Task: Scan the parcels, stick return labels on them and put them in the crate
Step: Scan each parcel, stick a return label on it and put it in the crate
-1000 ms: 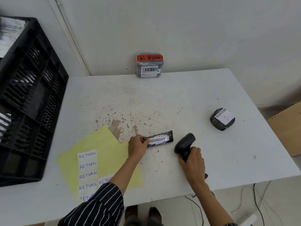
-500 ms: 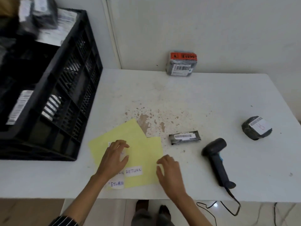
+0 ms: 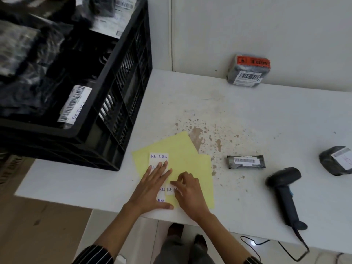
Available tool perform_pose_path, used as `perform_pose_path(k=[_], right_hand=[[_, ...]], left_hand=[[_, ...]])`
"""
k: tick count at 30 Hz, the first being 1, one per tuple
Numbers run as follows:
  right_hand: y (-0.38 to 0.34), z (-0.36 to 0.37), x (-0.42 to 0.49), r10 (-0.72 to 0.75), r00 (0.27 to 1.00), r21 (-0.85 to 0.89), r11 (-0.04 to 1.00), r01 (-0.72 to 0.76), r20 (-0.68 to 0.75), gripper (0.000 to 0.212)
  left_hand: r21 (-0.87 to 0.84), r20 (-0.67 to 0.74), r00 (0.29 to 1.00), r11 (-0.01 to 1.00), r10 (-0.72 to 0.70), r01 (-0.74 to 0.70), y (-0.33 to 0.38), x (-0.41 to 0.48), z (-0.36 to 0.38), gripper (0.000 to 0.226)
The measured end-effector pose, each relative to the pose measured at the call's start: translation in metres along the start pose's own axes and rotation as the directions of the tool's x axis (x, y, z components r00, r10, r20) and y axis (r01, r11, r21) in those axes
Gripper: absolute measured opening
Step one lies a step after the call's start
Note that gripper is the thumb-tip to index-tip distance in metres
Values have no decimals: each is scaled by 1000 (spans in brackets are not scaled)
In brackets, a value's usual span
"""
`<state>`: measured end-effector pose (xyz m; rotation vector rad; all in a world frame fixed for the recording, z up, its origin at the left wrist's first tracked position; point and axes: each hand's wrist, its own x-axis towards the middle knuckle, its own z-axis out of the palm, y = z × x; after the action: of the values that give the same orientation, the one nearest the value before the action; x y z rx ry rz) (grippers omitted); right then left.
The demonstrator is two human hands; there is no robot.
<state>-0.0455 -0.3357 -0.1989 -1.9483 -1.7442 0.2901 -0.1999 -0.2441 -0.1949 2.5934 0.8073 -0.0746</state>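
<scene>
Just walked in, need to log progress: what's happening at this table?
A person is at the labelling step. The left hand presses flat on the yellow sheet of return labels; the right hand seems to pick at one. The scanner lies on the table beside a parcel. The crate holds parcels.

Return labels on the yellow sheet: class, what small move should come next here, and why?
Probably peel one RETURN label free with the right hand, whose curled fingers sit at its edge, while the flat left hand pins the yellow sheet. The slim parcel beside it shows no return label, and the scanner lies set down.
</scene>
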Motion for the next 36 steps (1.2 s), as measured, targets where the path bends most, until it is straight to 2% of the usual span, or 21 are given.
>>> perform_pose_path(k=[6,9,13,17,20,23,28,36], right_hand=[[-8,3,0,34,999,-4,999,-34,-10,23],[-19,9,1,103,993,-6,995,-103,-49,27],[-23,11,7,143,985,-112,982,-153,-92,25],[-24,11,9,148,976,-199,964,-179,-162,24],[-29,15,3,122,978,-224,962,-159,-170,21],[-37,20,0,151,975,-228,956,-187,-164,20],[-47,22,8,271,955,-193,937,-290,-117,38],[-52,18,1,190,975,-152,967,-206,-111,44]], left_hand=[[-69,-5,1000,997,15,-16,-6,3,-11,119],[-3,40,999,999,32,-32,-9,3,-18,118],[14,-20,1000,1000,6,-6,-10,4,-17,105],[138,-66,998,990,0,9,-12,4,-16,103],[141,-115,993,989,-19,35,-12,-1,-9,102],[127,-106,994,991,-37,50,-9,-3,-6,102],[106,-52,998,994,-30,35,-13,-8,-2,109],[160,-7,999,986,-47,47,-21,-9,-1,111]])
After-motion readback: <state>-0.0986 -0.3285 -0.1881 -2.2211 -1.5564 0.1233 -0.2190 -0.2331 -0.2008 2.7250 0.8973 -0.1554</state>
